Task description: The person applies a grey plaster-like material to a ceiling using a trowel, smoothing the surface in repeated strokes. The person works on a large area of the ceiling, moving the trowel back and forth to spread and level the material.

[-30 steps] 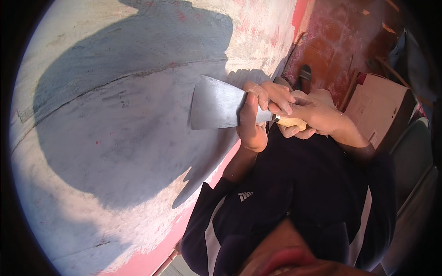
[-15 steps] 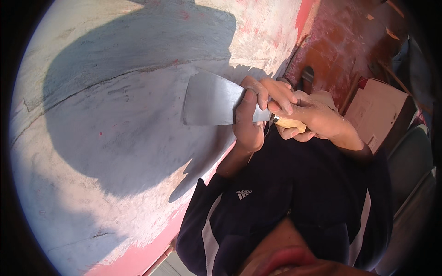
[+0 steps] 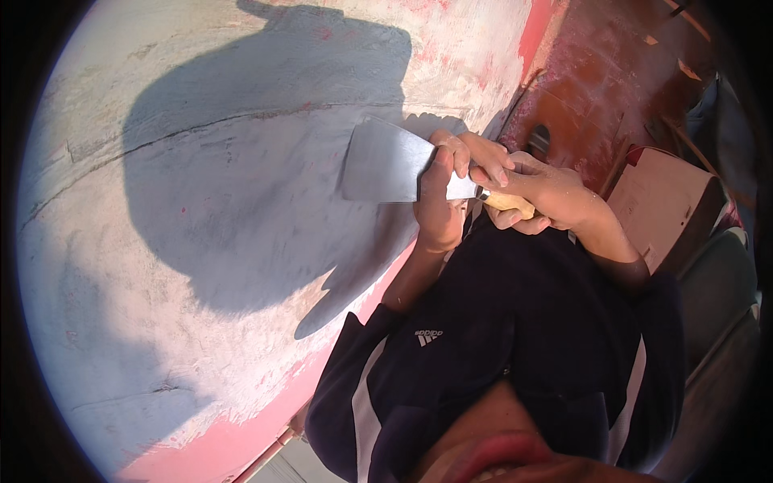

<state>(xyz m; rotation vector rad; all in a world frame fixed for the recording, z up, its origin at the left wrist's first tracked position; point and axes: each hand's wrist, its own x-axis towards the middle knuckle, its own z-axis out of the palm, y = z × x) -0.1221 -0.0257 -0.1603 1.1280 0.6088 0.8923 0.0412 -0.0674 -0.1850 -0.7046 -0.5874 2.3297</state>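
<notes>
A wide metal putty knife with a wooden handle is held in both hands, its blade pointing left toward the wall. My left hand pinches the blade near its neck, thumb on the near face and fingers over the upper edge. Around the handle, my right hand is closed, its fingers meeting those of the left. The scraped wall, whitish with pink specks, lies beside the blade. Whether the blade's edge touches that wall, I cannot tell.
A crack runs across the wall, and a pink painted band borders its lower edge. The reddish floor is dusty. At the right stands a pale box with dark greenish objects below it. My shadow falls on the wall.
The putty knife and both hands have shifted slightly right in the picture, with the grip kept. My shadow's left edge has also moved right on the wall.
</notes>
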